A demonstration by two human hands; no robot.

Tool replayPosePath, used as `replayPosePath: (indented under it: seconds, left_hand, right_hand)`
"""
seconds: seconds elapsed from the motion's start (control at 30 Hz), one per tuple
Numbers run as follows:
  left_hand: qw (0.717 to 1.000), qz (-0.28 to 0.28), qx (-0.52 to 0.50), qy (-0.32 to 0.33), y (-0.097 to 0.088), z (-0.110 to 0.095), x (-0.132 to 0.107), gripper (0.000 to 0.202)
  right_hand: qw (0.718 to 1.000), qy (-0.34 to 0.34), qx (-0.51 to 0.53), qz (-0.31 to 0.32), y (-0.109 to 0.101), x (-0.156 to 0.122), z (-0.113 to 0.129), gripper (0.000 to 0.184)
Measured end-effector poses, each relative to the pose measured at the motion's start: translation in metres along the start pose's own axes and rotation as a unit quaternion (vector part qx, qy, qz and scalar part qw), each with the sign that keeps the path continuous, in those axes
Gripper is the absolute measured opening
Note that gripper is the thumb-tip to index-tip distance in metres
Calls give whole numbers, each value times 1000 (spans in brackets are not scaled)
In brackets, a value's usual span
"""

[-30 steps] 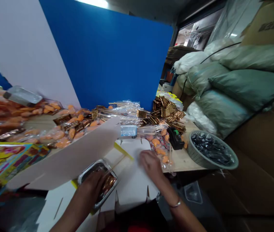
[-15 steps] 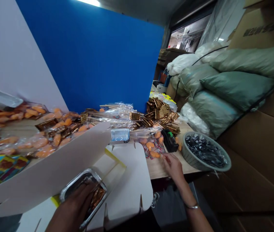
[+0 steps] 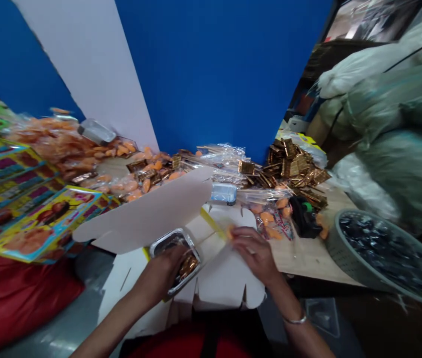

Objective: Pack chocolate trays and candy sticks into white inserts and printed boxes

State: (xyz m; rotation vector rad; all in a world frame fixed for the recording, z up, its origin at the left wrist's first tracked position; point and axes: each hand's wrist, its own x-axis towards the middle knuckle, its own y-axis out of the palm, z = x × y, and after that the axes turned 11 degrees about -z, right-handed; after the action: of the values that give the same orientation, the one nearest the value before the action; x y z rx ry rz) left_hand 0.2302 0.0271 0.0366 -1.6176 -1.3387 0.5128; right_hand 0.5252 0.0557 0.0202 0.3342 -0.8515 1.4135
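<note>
My left hand [image 3: 164, 271] lies on a small foil tray [image 3: 160, 242] that holds gold-wrapped sweets, its fingers curled over the tray's contents. The tray sits on an unfolded white cardboard box [image 3: 151, 211] in front of me. My right hand [image 3: 253, 248] is over the box's right flap, fingers pinched on an orange sweet in a clear packet [image 3: 230, 231].
Heaps of orange sweets in packets [image 3: 65, 144], gold wrappers [image 3: 293, 166] and an empty foil tray [image 3: 223, 193] cover the table behind. A grey basket of dark pieces [image 3: 382, 253] is at the right, colourful printed boxes [image 3: 42, 223] at the left, stuffed sacks [image 3: 393, 124] beyond.
My right hand drew back from the orange packets by the basket to the box flap, now pinching an orange sweet. The view swung left. My left hand stayed on the foil tray.
</note>
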Motion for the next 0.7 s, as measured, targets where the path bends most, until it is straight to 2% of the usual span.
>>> replayPosePath:
  seconds: [0.07,0.13,0.2,0.23,0.33,0.43,0.5,0.57,0.63,0.7]
  left_hand:
    - [1000,-11,-6,-18,-2,-3,-3,28]
    - [998,-44,-15,-45,-3,-3,-6,28]
    - [995,-70,-19,-62,-1,-3,-8,30]
    - [995,-70,-14,-65,0,-2,-8,31]
    - [996,-45,9,-71,0,-2,-6,32]
    - [995,-50,-28,-83,-2,-5,-4,31]
    - [993,-55,-51,-87,-3,-8,-4,30]
    - [995,-33,-37,-84,-3,-11,-5,29]
    - [996,-2,-3,-92,-2,-12,-5,27]
    - [994,19,20,-107,-1,-12,-6,26]
  right_hand:
    - [991,-60,-11,123,27,12,23,15]
    - [965,-89,-63,238,44,23,34,13]
    - [940,-78,-112,311,52,33,35,12]
    - [935,-63,-129,324,54,36,34,12]
    - [944,-5,-156,291,66,39,31,15]
    - [963,63,-189,184,85,34,30,11]
    - [958,96,-251,101,98,30,30,10]
    - [943,133,-300,58,104,28,31,10]
    - [944,164,-279,68,101,29,34,11]
    - [958,159,-193,141,88,28,38,13]
